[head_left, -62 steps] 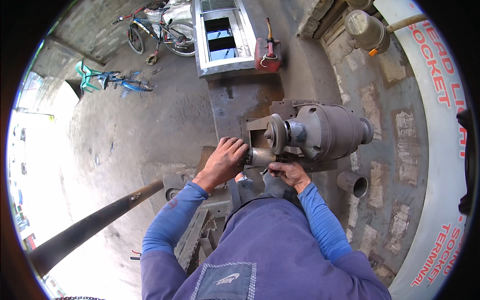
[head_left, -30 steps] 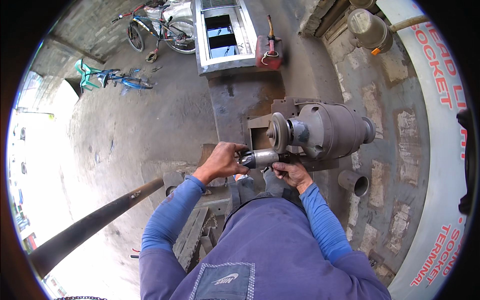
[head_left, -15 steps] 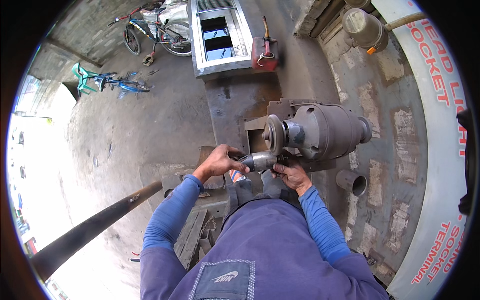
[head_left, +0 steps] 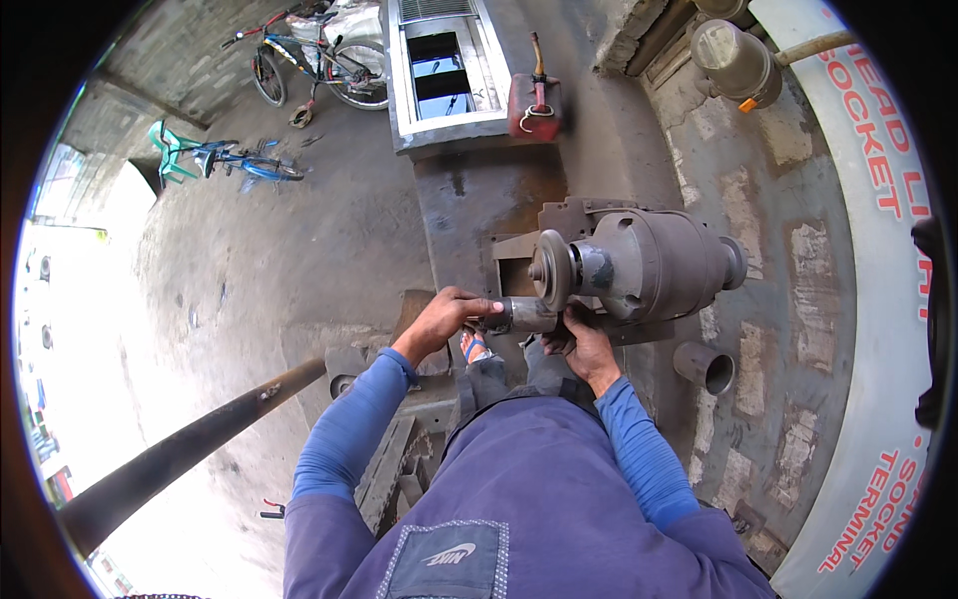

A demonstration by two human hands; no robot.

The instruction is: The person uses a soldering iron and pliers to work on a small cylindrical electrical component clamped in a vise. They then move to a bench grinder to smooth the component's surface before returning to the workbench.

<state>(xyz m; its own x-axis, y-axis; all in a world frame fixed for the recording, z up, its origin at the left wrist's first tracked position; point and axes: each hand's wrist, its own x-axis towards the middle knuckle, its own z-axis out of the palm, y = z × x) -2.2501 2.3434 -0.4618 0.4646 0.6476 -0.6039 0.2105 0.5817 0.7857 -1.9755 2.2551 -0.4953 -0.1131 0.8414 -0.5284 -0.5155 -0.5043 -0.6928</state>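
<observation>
Both my hands hold a short grey metal cylinder [head_left: 531,316] with a dark left end, roughly level in front of me. My left hand [head_left: 444,321] grips the dark end, its index finger stretched along the top. At the other end my right hand [head_left: 585,349] is closed round the part, thumb uppermost, with some of its fingers hidden. Just above the cylinder is the round wheel [head_left: 552,270] of a bench grinder [head_left: 664,262]. The cylinder's upper side lies against or very close to the wheel's lower edge; I cannot tell which.
A short open pipe [head_left: 707,368] stands right of my right hand. A long dark pole [head_left: 200,449] slants in from the left. Beyond the grinder are a red jerrycan [head_left: 536,108] and a white-framed cabinet [head_left: 489,70]. Bicycles [head_left: 319,65] stand farther back at left.
The cylinder has turned in my hands and sits closer under the wheel. My left index finger now stretches along it, and my right thumb has moved up. The view has shifted slightly.
</observation>
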